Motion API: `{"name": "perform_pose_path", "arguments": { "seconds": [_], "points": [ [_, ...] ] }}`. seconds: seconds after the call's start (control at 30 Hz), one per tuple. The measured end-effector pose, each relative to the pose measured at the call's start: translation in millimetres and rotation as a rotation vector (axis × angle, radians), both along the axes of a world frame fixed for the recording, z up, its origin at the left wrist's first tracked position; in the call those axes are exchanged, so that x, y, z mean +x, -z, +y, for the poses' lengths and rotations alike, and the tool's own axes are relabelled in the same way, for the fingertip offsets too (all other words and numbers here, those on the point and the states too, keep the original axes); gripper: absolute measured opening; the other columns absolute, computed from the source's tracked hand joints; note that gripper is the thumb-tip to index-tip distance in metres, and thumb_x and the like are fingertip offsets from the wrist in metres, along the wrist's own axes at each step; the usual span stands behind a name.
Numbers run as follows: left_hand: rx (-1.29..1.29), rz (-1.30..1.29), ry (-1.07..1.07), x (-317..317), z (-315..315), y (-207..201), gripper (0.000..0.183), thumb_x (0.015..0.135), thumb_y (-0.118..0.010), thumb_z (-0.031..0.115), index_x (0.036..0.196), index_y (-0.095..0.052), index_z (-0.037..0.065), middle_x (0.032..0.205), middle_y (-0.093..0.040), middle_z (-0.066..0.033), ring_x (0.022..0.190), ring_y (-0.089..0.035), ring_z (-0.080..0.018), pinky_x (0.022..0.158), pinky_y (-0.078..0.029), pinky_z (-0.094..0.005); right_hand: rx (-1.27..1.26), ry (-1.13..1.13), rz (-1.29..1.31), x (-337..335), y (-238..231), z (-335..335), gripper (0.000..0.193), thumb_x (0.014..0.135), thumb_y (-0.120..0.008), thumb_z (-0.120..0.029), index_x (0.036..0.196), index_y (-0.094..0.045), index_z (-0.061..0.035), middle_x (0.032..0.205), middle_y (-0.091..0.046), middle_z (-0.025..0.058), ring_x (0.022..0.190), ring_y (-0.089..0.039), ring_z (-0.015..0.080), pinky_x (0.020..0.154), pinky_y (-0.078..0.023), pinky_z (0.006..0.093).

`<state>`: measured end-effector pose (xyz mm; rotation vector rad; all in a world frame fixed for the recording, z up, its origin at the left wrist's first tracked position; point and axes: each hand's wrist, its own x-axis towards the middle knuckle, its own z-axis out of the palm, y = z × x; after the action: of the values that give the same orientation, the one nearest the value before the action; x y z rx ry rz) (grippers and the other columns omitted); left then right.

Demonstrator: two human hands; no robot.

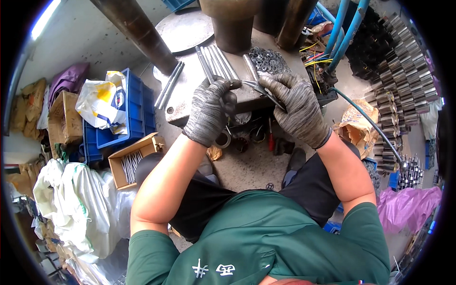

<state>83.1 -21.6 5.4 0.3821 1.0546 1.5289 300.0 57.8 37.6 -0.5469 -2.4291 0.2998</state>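
Both my hands wear grey knit gloves and meet close together over the near edge of a metal machine table (185,102). My left hand (209,107) is closed round a metal rod (205,65) that points away from me. My right hand (300,108) grips a plier-like tool (270,96), whose narrow tip reaches toward the left fingertips. Whatever small part sits at that tip is too small to make out. A thicker metal piece (250,67) angles up from the right fingers; I cannot tell if it belongs to the tool. Several slim rods (221,61) lie beyond my left hand.
Small metal rings (270,61) are heaped behind my right hand. Two rods (169,85) lie at the table's left edge. Dark steel columns (137,35) rise at the back. Blue crates (142,109) and a rod-filled carton (114,166) stand left; stacked metal cylinders (403,71) stand right.
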Motion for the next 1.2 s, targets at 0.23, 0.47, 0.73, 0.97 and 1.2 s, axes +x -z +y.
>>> {"name": "perform_pose_path", "arguments": {
  "seconds": [0.23,0.47,0.73,0.97,1.2],
  "points": [
    [0.024,-0.062,0.007,0.6,-2.9,-1.2,0.007,0.097,-0.060,0.006,0.103,-0.055,0.004,0.073,-0.058,-0.0037,0.055,-0.055,-0.0096,0.042,-0.041,-0.0208,0.059,0.013,-0.053,-3.0,-2.0,-1.5,0.058,0.070,-0.066,0.001,0.126,-0.071,-0.0122,0.109,-0.068,0.0114,0.096,-0.062,0.0359,0.085,-0.052,0.0476],
    [0.058,-0.067,-0.019,5.3,-3.8,3.6,0.011,0.095,-0.063,0.004,0.102,-0.055,0.005,0.075,-0.059,-0.0041,0.056,-0.057,-0.0111,0.042,-0.042,-0.0221,0.072,0.002,-0.069,-4.0,-3.9,-5.8,0.058,0.071,-0.066,0.000,0.127,-0.071,-0.0120,0.110,-0.068,0.0121,0.095,-0.063,0.0348,0.084,-0.052,0.0470],
    [0.045,-0.089,-0.017,4.2,-2.8,4.0,0.012,0.095,-0.065,0.003,0.101,-0.055,0.005,0.076,-0.060,-0.0039,0.056,-0.059,-0.0117,0.041,-0.043,-0.0228,0.061,-0.012,-0.071,-3.2,-4.7,-4.7,0.058,0.072,-0.066,0.001,0.128,-0.070,-0.0122,0.111,-0.068,0.0116,0.097,-0.063,0.0350,0.086,-0.052,0.0467],
    [0.025,-0.069,-0.033,4.4,-4.2,2.0,0.012,0.095,-0.065,0.004,0.101,-0.055,0.005,0.077,-0.060,-0.0034,0.057,-0.060,-0.0113,0.042,-0.043,-0.0224,0.063,-0.026,-0.039,-4.2,-3.5,-4.8,0.059,0.071,-0.065,0.002,0.128,-0.070,-0.0123,0.109,-0.068,0.0120,0.096,-0.062,0.0360,0.084,-0.052,0.0474],
    [0.041,-0.049,0.000,2.9,-4.3,2.8,0.013,0.095,-0.066,0.005,0.103,-0.055,0.005,0.077,-0.060,-0.0034,0.058,-0.059,-0.0113,0.043,-0.042,-0.0227,0.071,-0.012,-0.049,-4.1,-6.4,-6.1,0.058,0.073,-0.065,0.002,0.128,-0.070,-0.0125,0.110,-0.068,0.0116,0.097,-0.063,0.0350,0.085,-0.052,0.0473]
  ]
}}
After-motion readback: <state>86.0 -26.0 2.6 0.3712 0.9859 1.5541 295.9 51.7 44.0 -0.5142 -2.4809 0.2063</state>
